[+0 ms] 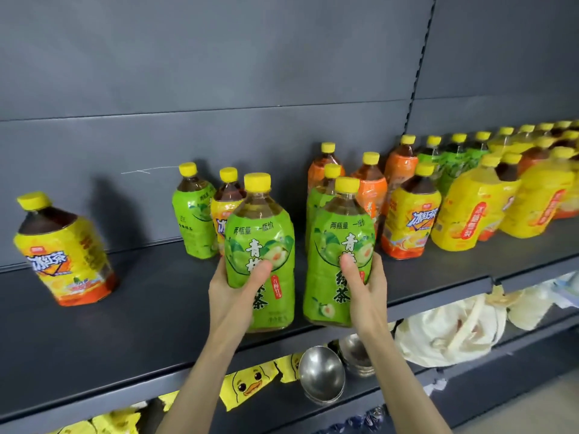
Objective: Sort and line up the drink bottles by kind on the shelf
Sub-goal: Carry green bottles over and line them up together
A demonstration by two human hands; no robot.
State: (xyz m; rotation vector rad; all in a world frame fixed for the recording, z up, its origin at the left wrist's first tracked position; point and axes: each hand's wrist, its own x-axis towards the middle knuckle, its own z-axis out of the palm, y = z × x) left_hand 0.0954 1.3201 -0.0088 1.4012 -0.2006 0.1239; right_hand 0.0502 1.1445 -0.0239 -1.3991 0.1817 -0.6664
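Observation:
My left hand point(233, 292) grips a green-labelled tea bottle point(261, 242) near the front of the dark shelf point(150, 308). My right hand point(365, 286) grips a second green bottle point(340, 245) just to its right. Both bottles are upright with yellow caps. Behind the left one stand another green bottle point(194, 211) and a yellow-labelled iced tea bottle point(224, 208). A third green bottle point(319, 195) is behind the right one. A lone yellow iced tea bottle point(64, 249) stands far left. Orange-labelled bottles point(369, 189) stand at the back.
To the right, a mixed row of yellow point(470, 211), orange and green bottles point(451, 164) runs along the shelf. The lower shelf holds metal bowls point(321, 374), yellow duck-print packets point(247, 386) and white bags point(445, 333). A grey back panel point(219, 73) closes the shelf behind.

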